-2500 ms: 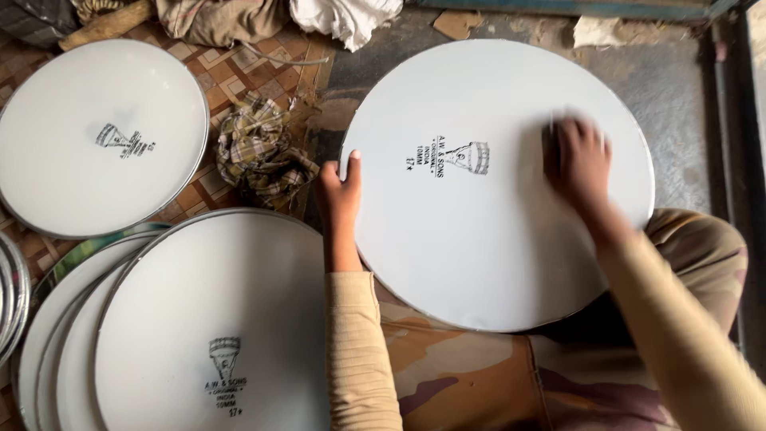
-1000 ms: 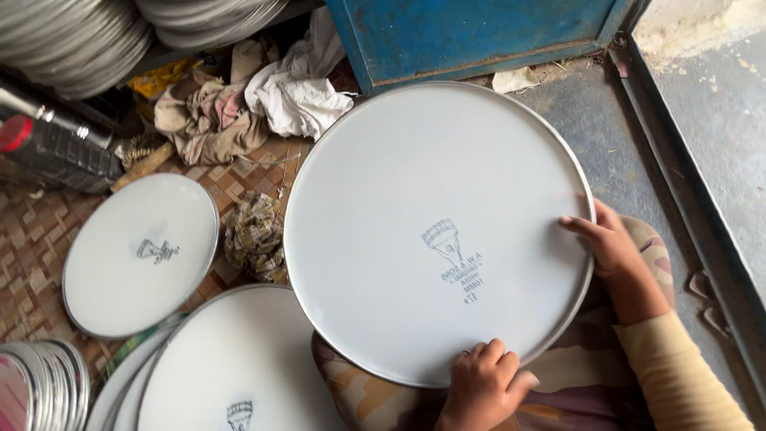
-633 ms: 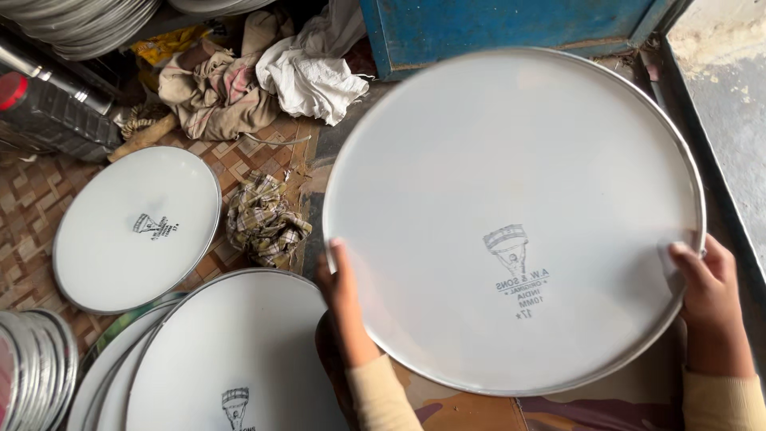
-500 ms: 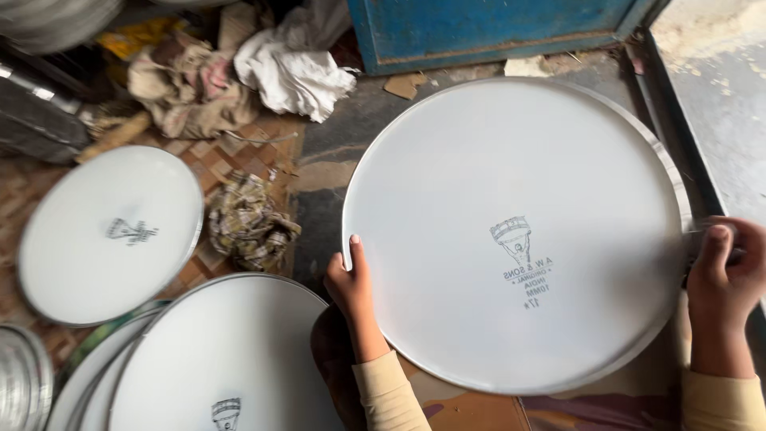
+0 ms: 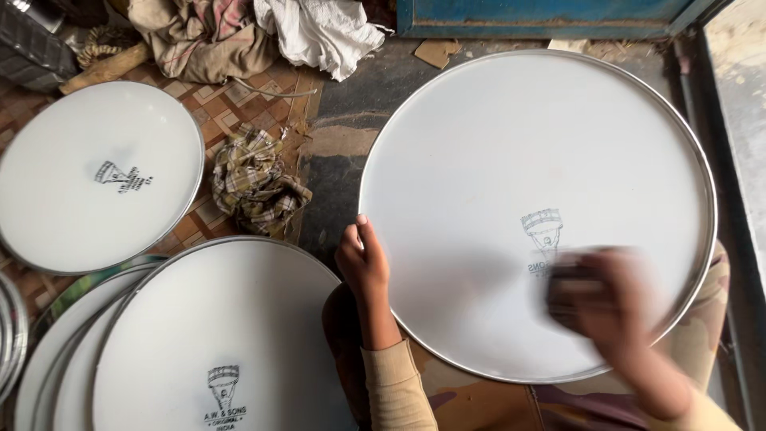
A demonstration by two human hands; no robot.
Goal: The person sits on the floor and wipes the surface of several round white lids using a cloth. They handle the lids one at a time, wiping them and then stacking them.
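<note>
Right hand (image 5: 610, 299): lower right of the frame, blurred over the disc's printed mark, perhaps pressing a dark pad; grip unclear.
Left hand (image 5: 365, 267): centre, fingers curled on the disc's left rim.
Large white disc (image 5: 511, 144): right half, on the lap.
Stacked discs (image 5: 215, 319): lower left.
Checked rag (image 5: 255, 179): beside them.
Single disc (image 5: 72, 215): upper left.
Cloth heap (image 5: 263, 32): top.

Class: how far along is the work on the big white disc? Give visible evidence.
Seemingly done: one printed white disc lies on the mat, and a stack of discs sits beside it. In hand: the left hand grips the large white disc at its rim; the blurred right hand works its face near the printed mark. Left: how much of that face remains, the picture cannot show.
</note>
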